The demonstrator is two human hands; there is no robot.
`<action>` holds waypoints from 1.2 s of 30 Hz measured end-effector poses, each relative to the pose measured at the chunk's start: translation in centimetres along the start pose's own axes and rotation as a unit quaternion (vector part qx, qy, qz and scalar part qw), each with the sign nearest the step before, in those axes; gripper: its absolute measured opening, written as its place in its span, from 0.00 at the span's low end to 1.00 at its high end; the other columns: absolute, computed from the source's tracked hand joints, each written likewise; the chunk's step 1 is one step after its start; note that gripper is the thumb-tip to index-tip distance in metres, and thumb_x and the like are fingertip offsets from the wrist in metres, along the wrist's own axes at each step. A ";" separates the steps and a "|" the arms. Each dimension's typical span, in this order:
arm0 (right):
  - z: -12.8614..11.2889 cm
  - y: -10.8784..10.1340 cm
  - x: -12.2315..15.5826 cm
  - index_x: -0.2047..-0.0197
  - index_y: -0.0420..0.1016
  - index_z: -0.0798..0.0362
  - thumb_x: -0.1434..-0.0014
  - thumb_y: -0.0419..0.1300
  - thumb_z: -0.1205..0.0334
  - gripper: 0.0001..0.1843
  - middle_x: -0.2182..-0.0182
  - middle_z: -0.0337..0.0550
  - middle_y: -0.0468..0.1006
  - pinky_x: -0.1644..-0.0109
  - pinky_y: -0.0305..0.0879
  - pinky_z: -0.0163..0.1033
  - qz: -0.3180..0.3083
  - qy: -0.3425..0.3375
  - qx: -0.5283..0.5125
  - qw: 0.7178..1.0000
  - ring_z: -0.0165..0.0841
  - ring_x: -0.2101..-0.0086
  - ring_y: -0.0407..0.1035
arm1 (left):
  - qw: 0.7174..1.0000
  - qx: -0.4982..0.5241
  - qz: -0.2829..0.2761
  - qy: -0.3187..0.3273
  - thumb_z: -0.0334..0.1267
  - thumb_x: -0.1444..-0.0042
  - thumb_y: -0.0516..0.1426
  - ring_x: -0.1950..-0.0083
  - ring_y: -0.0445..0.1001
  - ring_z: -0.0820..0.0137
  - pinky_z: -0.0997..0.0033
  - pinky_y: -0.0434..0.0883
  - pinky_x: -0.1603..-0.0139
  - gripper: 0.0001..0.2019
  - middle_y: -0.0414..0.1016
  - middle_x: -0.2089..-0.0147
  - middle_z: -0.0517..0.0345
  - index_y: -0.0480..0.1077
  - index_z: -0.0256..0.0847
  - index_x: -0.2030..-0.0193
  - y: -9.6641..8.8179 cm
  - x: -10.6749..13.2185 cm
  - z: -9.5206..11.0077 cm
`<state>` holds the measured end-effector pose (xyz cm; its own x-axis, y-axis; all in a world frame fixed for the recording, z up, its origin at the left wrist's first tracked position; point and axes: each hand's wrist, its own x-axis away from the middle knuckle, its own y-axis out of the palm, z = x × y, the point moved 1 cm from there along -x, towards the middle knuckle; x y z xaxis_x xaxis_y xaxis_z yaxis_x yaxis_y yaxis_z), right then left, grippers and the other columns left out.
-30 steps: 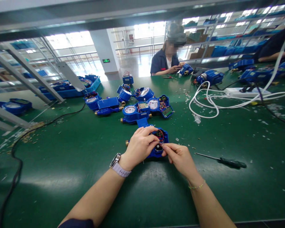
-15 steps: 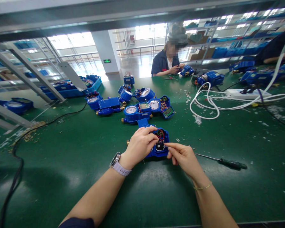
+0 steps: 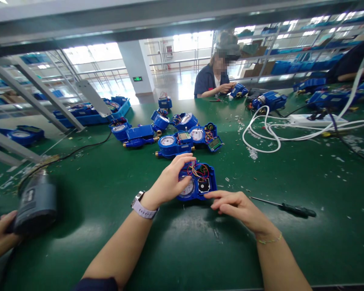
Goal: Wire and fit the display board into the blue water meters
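Observation:
In front of me lies a blue water meter [image 3: 187, 189] with its wiring compartment exposed. Red and white wires [image 3: 197, 169] loop above a black square part [image 3: 204, 185] inside it. My left hand [image 3: 170, 178] reaches over the dial side, fingers spread, its thumb over the clear dial and fingertips near the back edge. My right hand [image 3: 238, 208] has its index finger stretched to the meter's near right edge, the other fingers loosely bent. To the right of the meter lies a screwdriver [image 3: 297, 209] with a dark green handle.
Several more blue meters [image 3: 167, 141] stand behind mine. At left, another person's hand [image 3: 3, 238] holds a grey heat gun [image 3: 38, 202]. A white cable [image 3: 273, 137] coils near a power strip [image 3: 317, 120]. Across the green table [image 3: 182, 250], a co-worker [image 3: 214, 81] handles a meter.
My left hand has moved left off the wires and spread its fingers, baring the dial. My right hand has drawn slightly down. A hand with a heat gun has appeared at left.

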<state>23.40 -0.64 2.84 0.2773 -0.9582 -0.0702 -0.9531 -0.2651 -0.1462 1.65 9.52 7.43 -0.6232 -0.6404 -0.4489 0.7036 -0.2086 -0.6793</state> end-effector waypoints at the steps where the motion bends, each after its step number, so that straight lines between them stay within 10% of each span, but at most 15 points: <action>1: -0.1 0.1 -0.1 0.68 0.83 0.51 0.42 0.63 0.50 0.14 0.54 0.51 0.79 0.64 0.72 0.38 0.012 -0.007 0.011 1.000 0.40 0.58 0.75 | 1.000 -0.002 0.001 -0.009 0.25 0.45 0.55 0.34 0.64 0.62 0.56 0.62 0.32 0.23 0.65 0.37 0.46 0.62 0.40 0.43 -0.4 0.0 -0.1; 5: -0.1 0.5 -0.6 0.69 0.79 0.54 0.41 0.62 0.53 0.13 0.63 0.49 0.80 0.72 0.68 0.36 0.143 -0.054 0.035 0.988 0.34 0.71 0.72 | 0.998 -0.024 -0.022 -0.060 0.29 0.46 0.59 0.36 0.66 0.60 0.51 0.62 0.34 0.14 0.66 0.38 0.49 0.66 0.42 0.52 -1.9 0.3 -0.7; 10: -1.5 1.6 -2.4 0.59 0.78 0.49 0.42 0.64 0.59 0.08 0.57 0.45 0.77 0.51 0.66 0.46 0.236 -0.167 0.161 0.943 0.38 0.56 0.70 | 0.994 -0.018 -0.065 -0.082 0.38 0.45 0.62 0.40 0.70 0.60 0.54 0.65 0.36 0.04 0.69 0.40 0.53 0.72 0.42 0.64 -2.0 0.4 -1.0; 18: -2.6 4.3 -6.3 0.61 0.76 0.51 0.40 0.65 0.62 0.04 0.59 0.44 0.77 0.52 0.64 0.49 0.262 -0.279 0.387 0.839 0.41 0.57 0.66 | 0.983 0.112 0.038 -0.140 0.39 0.41 0.56 0.46 0.74 0.61 0.57 0.67 0.39 0.13 0.78 0.50 0.50 0.75 0.40 0.74 0.3 0.1 -0.6; 36: -1.0 4.4 -5.8 0.62 0.75 0.48 0.40 0.63 0.71 0.07 0.62 0.41 0.76 0.55 0.64 0.45 0.273 -0.387 0.358 0.805 0.37 0.59 0.68 | 0.929 0.194 0.205 -0.240 0.36 0.46 0.58 0.31 0.59 0.57 0.47 0.54 0.29 0.10 0.80 0.48 0.55 0.76 0.43 0.78 3.2 1.8 0.1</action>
<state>17.51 3.69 3.58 0.0978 -0.4845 -0.8693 -0.7210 0.5677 -0.3974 2.83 7.61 4.48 -0.1174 -0.9611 -0.2499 0.9764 -0.0659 -0.2055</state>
